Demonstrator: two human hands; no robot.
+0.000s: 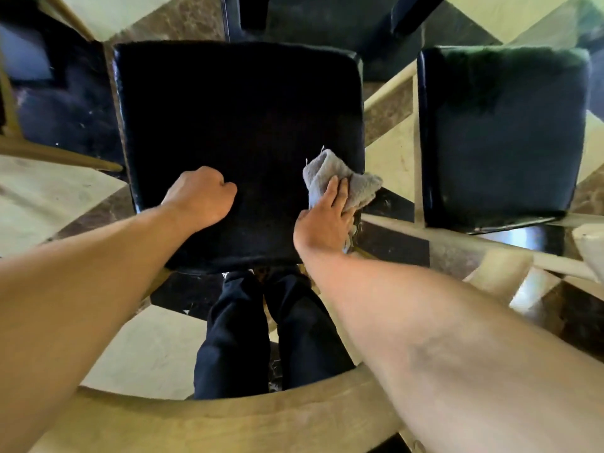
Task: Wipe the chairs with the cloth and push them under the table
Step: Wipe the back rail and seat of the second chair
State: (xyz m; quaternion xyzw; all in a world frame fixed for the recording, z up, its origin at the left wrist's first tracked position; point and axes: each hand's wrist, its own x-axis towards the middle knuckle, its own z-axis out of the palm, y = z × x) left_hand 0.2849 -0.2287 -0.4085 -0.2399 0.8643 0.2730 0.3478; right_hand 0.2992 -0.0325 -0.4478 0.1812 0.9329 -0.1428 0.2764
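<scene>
Chair [242, 125]: one dark, square padded seat with rounded corners, matte black upholstery, glossy along the edges, seen from directly above; it occupies the centre of the view, standing on a floor [42, 197] of pale and dark polished tiles. Curved pale wooden backrest rail [228, 423] crosses the bottom of the view, nearest the person. Cloth [340, 181]: small, grey, terry-textured, bunched and folded, loose threads at its upper edge; it lies on the seat's near right corner, partly overhanging the right edge. Second chair [503, 135]: same dark seat and pale wood frame, just to the right, apart from the first. Further dark seat surfaces at far left and top, partly out of view. Left hand [202, 197]: bare forearm reaching in from lower left, hand curled into a loose fist, knuckles and heel resting on the near left part of the seat, holding nothing. Right hand [323, 220]: bare forearm extended from lower right, palm down, fingers [333, 191] nearly straight and pressed flat over the cloth, pinning it against the seat; thumb hidden. Dark trouser legs [261, 331] visible below the seat's near edge.
</scene>
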